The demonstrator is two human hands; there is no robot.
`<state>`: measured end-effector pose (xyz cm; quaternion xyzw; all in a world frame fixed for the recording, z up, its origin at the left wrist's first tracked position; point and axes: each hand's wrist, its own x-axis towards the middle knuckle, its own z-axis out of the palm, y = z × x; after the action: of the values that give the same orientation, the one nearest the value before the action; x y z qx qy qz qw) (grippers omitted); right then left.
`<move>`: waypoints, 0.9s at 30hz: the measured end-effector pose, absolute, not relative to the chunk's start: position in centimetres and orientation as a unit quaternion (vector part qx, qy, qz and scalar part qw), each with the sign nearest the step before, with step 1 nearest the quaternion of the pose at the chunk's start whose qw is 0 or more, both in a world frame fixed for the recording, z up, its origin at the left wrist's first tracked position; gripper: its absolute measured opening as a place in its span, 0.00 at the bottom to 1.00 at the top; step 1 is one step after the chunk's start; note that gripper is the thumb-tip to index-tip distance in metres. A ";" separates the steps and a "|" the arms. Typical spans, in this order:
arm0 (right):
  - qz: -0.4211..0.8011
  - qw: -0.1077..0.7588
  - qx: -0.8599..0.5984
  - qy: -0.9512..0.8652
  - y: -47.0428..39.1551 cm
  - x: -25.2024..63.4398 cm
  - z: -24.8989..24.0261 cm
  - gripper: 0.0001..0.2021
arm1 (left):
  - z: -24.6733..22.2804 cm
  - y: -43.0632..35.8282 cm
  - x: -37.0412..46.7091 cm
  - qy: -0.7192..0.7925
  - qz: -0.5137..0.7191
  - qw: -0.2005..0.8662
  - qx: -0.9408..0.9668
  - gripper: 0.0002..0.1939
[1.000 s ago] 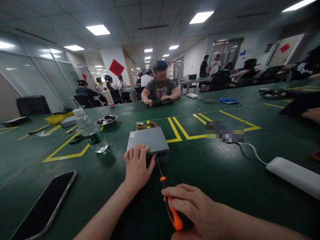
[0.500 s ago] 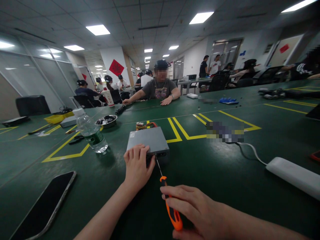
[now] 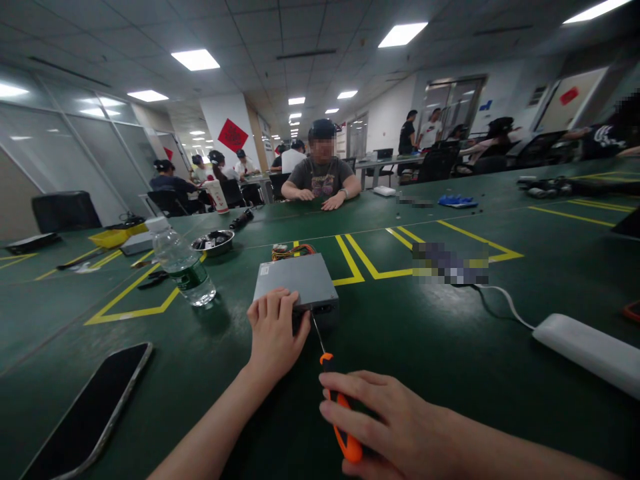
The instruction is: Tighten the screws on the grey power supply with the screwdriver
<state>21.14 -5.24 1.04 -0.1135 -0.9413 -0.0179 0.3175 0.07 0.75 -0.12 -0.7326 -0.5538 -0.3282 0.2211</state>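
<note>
A grey metal computer power supply [image 3: 303, 275] lies on the green table, its bundle of coloured wires [image 3: 295, 251] at the far side. My left hand [image 3: 273, 337] grips its near left edge, fingers on top and thumb against the front face. In my right hand [image 3: 383, 417] is an orange and black screwdriver [image 3: 351, 448], the fingers closed around its handle. The thin shaft points away from me, and its tip meets the front face near my left thumb. Whatever the tip bears on is too small to make out.
Left of the power supply stand a water bottle [image 3: 183, 267] and a metal bowl [image 3: 213, 243] of small dark parts. A phone [image 3: 90, 413] lies at the near left, a white power strip [image 3: 585, 353] at the right. Across the table sits a person [image 3: 323, 177].
The screwdriver handle has turned slightly in my right hand, while my left hand and the power supply stay put. The person opposite has drawn an outstretched arm back from a dark cylindrical object.
</note>
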 end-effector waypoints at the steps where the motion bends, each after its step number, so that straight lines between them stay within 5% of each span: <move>1: -0.030 0.318 -0.112 -0.941 -5.3 21.1 1.1 0.17 | -0.1 0.8 0.1 -0.553 -0.328 0.221 -0.733 0.12; 27: -0.106 0.407 -0.106 -0.901 -4.2 24.1 1.2 0.13 | -0.3 0.7 -0.1 -0.560 -0.312 0.224 -0.734 0.13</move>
<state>24.06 -4.22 1.21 -0.1055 -0.9010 -0.1057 0.4073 -0.08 0.68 -0.29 -0.7341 -0.5600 -0.3121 0.2239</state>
